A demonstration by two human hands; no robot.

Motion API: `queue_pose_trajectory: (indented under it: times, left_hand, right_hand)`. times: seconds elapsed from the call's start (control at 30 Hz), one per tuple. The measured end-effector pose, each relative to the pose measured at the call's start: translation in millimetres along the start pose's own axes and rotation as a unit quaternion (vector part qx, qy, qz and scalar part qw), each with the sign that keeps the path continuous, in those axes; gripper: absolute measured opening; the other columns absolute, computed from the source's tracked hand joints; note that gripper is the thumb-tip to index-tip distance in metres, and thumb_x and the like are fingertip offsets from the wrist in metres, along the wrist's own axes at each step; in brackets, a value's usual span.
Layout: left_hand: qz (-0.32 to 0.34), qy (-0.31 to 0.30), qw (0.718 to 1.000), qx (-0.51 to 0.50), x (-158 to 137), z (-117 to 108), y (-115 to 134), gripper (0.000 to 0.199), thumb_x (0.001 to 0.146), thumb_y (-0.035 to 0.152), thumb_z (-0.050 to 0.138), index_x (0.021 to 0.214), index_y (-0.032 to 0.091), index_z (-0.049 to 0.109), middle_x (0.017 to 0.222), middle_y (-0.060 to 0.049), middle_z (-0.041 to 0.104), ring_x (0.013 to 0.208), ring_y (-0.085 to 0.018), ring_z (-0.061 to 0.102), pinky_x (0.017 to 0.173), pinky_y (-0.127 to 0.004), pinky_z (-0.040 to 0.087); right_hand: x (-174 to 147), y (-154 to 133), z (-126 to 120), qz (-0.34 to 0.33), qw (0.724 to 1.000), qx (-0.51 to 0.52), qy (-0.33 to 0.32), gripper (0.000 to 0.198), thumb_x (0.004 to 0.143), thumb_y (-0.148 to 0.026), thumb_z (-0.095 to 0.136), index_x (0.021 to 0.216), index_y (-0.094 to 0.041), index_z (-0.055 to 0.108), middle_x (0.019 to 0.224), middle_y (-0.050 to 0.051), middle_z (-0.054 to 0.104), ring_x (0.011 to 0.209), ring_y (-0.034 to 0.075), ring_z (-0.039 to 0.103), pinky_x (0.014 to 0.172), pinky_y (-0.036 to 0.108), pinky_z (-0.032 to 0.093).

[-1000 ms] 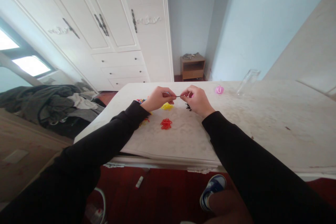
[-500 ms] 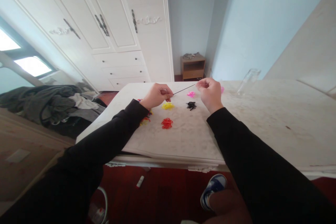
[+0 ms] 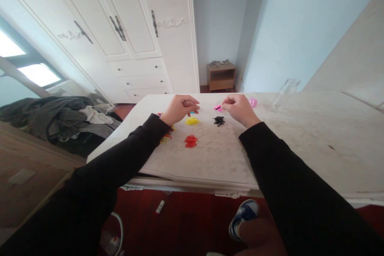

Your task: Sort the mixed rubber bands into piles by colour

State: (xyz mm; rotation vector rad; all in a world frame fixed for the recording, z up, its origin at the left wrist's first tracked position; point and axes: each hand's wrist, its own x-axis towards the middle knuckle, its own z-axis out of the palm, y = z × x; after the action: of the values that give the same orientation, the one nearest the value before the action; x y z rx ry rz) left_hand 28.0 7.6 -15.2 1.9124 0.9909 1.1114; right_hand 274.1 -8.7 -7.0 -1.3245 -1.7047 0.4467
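Note:
My right hand [image 3: 239, 109] pinches a small black rubber band [image 3: 218, 108], which shows against a bright pink pile [image 3: 216, 106]. Just below it lies a pile of black rubber bands [image 3: 219, 121]. My left hand [image 3: 180, 109] hovers over the table with thumb and fingers apart and nothing seen between them. Beneath its fingers are a yellow pile [image 3: 192, 121] and a bit of blue [image 3: 192, 113], mostly hidden. Nearer to me sits a red pile [image 3: 191, 141]. A mixed-colour pile [image 3: 166, 139] is partly covered by my left wrist and sleeve.
The bands lie on a white table [image 3: 216, 160]. Right of my right hand are a pink item [image 3: 253, 102] and a clear glass bottle [image 3: 285, 93]. Dark clothes [image 3: 66, 124] are heaped at the left. A white wardrobe [image 3: 177, 56] stands behind.
The black rubber band, stretched between both hands before, has left my left hand and shrunk back to my right fingertips. My right hand has dropped slightly; my left fingers have opened.

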Motion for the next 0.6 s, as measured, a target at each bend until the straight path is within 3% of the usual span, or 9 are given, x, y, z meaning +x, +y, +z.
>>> queue_pose_trajectory:
  times: [0.13, 0.3, 0.47, 0.6]
  left_hand:
    - [-0.014, 0.000, 0.999, -0.035, 0.9, 1.5, -3.2, 0.037, 0.072, 0.041, 0.084, 0.088, 0.010, 0.070, 0.077, -0.010, 0.077, 0.073, -0.021, 0.076, 0.065, -0.030, 0.062]
    - [-0.031, 0.012, 0.998, -0.060, 1.0, 3.0, -4.5, 0.040, 0.070, 0.042, 0.086, 0.088, 0.010, 0.070, 0.081, -0.012, 0.078, 0.080, -0.022, 0.077, 0.079, -0.036, 0.064]
    - [-0.019, 0.005, 0.997, -0.074, 1.2, 2.5, -6.3, 0.038, 0.070, 0.038, 0.087, 0.089, 0.010, 0.070, 0.086, -0.013, 0.078, 0.087, -0.024, 0.077, 0.085, -0.039, 0.063]
    - [-0.009, -0.013, 0.997, -0.079, 0.5, 2.0, -5.3, 0.032, 0.071, 0.030, 0.086, 0.091, 0.010, 0.070, 0.092, -0.012, 0.078, 0.091, -0.024, 0.077, 0.090, -0.042, 0.062]
  right_hand:
    - [-1.9, 4.6, -1.3, 0.004, 0.996, -0.063, -0.062, 0.011, 0.067, -0.017, 0.066, 0.056, -0.018, 0.064, 0.055, 0.000, 0.061, 0.059, 0.015, 0.054, 0.059, 0.029, 0.037]
    - [-2.9, 7.4, -1.2, 0.014, 0.990, -0.104, -0.100, 0.014, 0.068, -0.019, 0.065, 0.054, -0.019, 0.062, 0.058, 0.002, 0.063, 0.060, 0.015, 0.056, 0.058, 0.029, 0.037]
    - [-2.4, 8.3, -2.6, 0.025, 0.986, -0.133, -0.099, 0.018, 0.071, -0.024, 0.066, 0.054, -0.020, 0.062, 0.060, 0.004, 0.065, 0.064, 0.017, 0.058, 0.063, 0.030, 0.038]
    - [-2.4, 5.7, -3.5, 0.026, 0.989, -0.133, -0.053, 0.017, 0.073, -0.027, 0.065, 0.058, -0.019, 0.064, 0.065, 0.005, 0.067, 0.070, 0.019, 0.060, 0.065, 0.031, 0.039]
